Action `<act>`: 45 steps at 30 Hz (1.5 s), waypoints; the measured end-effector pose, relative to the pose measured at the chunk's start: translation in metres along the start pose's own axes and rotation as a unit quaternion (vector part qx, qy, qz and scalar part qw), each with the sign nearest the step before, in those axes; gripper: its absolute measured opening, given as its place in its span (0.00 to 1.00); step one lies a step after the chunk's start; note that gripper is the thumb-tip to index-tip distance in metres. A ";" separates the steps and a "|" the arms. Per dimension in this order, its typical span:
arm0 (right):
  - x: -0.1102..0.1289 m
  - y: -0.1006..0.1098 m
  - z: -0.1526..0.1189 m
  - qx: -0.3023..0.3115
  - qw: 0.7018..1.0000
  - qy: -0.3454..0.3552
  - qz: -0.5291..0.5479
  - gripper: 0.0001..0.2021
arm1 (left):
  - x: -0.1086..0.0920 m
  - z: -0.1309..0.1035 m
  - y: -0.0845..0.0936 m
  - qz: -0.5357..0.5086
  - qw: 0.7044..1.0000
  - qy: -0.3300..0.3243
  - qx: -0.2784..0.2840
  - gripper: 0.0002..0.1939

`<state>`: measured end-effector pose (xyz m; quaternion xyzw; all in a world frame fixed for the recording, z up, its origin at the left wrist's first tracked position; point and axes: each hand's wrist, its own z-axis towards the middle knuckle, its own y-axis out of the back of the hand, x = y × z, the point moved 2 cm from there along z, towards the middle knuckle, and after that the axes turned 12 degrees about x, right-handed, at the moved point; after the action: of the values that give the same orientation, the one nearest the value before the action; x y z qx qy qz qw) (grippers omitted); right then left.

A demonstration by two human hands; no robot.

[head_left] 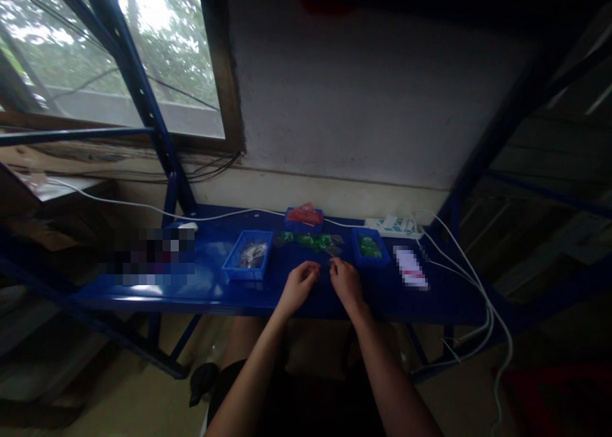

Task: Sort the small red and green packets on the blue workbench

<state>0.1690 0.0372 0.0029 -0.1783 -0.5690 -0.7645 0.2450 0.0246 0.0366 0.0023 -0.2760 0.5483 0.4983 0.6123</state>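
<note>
Both my hands are over the front of the blue table, a short gap between them. My left hand (301, 282) is curled, its thumb and fingers drawn together; anything in them is too small to make out. Facing it, my right hand (345, 280) has its fingers bent together, its fingertips close to a small clear packet. Just beyond the hands lies a row of small plastic packets with green contents (310, 240). A blue bin of silvery packets (252, 256) sits to the left, and a blue bin of green packets (370, 247) to the right.
At the back stands a blue bin with red packets (305, 216). A white power strip (394, 226) with plugs and white cables lies at the back right, near a blurred white and pink item (410, 268). Blue metal posts (174, 188) frame the table (201, 290).
</note>
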 end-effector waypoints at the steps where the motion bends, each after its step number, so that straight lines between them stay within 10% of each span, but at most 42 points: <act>1: 0.000 0.000 0.000 -0.008 0.998 0.014 0.065 0.10 | 0.000 0.000 0.000 0.003 1.000 -0.005 -0.006 0.10; 6: -0.003 -0.004 -0.005 -0.009 0.918 -0.001 0.397 0.11 | 0.002 0.003 0.000 0.021 0.998 -0.006 -0.055 0.16; 11: -0.004 -0.005 -0.012 0.019 0.878 -0.016 0.477 0.13 | 0.004 0.003 -0.003 -0.003 1.000 0.017 0.002 0.12; 29: 0.007 -0.004 -0.014 0.125 0.907 0.042 0.399 0.06 | 0.001 0.003 0.003 -0.122 0.992 -0.005 -0.018 0.17; 45: 0.001 0.002 -0.016 0.058 0.901 0.008 0.430 0.13 | 0.001 0.003 -0.006 -0.030 0.998 0.012 0.060 0.14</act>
<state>0.1693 0.0212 -0.0001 -0.3852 -0.4783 -0.5522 0.5639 0.0310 0.0374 0.0005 -0.2610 0.5763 0.4421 0.6358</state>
